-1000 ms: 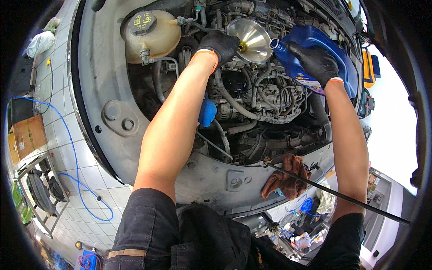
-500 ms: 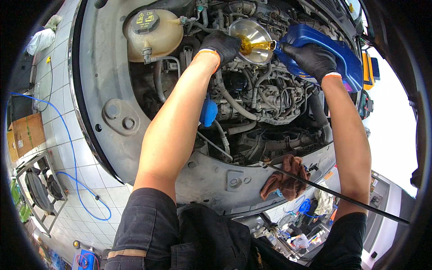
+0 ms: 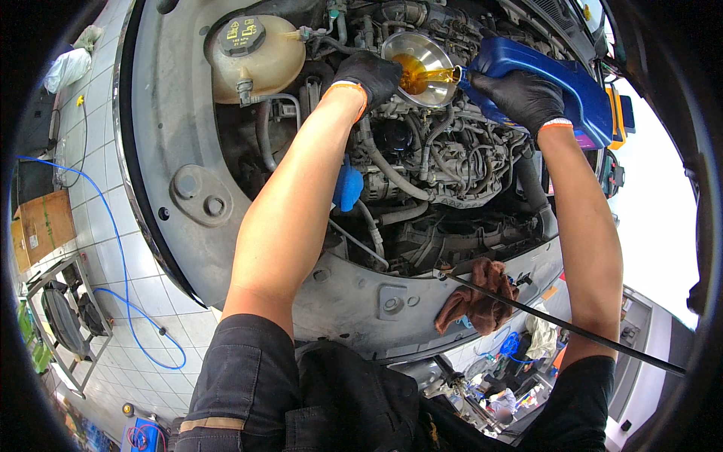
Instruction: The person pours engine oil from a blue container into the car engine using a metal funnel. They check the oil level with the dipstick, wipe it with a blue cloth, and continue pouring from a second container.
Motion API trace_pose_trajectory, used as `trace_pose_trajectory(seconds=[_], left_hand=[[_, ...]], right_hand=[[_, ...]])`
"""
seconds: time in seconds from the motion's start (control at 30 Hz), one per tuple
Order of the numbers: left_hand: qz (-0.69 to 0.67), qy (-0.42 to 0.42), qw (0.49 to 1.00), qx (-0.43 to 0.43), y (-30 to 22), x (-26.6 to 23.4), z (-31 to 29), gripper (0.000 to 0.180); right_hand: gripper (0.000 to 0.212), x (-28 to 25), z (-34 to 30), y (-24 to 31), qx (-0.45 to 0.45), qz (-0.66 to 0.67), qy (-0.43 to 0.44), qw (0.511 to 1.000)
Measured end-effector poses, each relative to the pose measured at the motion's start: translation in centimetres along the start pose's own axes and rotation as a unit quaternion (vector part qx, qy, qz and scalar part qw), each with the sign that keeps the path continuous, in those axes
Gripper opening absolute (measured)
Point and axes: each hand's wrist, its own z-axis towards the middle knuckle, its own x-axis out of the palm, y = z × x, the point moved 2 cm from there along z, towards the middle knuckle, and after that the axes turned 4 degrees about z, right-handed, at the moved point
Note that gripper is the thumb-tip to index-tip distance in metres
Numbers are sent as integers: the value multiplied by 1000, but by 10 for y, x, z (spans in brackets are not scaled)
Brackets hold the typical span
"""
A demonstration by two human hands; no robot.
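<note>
head view: a brown cloth [image 3: 478, 301] lies on the car's front panel [image 3: 350, 305]; beyond it, the gloved right hand [image 3: 520, 98] wraps a tilted blue jug [image 3: 576, 87], its mouth at a metal funnel's [image 3: 434, 50] right rim, amber liquid [image 3: 439, 76] streaming in. the gloved left hand [image 3: 367, 79] curls at the funnel's left side; i cannot tell its grip. beneath sits the engine [image 3: 463, 162].

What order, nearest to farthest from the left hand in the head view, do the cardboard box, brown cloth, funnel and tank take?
1. Funnel, just right of the left hand
2. Tank, left of it
3. Brown cloth, lower right
4. Cardboard box, far left
</note>
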Motion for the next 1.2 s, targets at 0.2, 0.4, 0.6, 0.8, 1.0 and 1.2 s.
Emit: trace_pose_trajectory(seconds=[0.2, 0.4, 0.6, 0.8, 1.0, 1.2], left_hand=[[-33, -3, 999, -20, 1, 0, -3, 49], [-90, 2, 994, -63, -4, -7, -8, 47], [-71, 23, 996, -49, -4, -8, -7, 50], [-36, 2, 998, -45, -5, -7, -6, 53], [-95, 5, 994, -56, -5, -9, -9, 53], [-100, 10, 993, -59, -3, -7, -6, 54]], right_hand=[[89, 7, 4, -4, -23, 4, -49, 999], [90, -4, 0, 2, -12, -12, -20, 1000], [87, -3, 3, -5, -33, -9, -1, 999], [77, 28, 36, -43, -146, 92, -63, 983], [65, 49, 41, -74, -104, 404, -65, 907], [65, 49, 27, -85, 3, 476, -88, 875]])
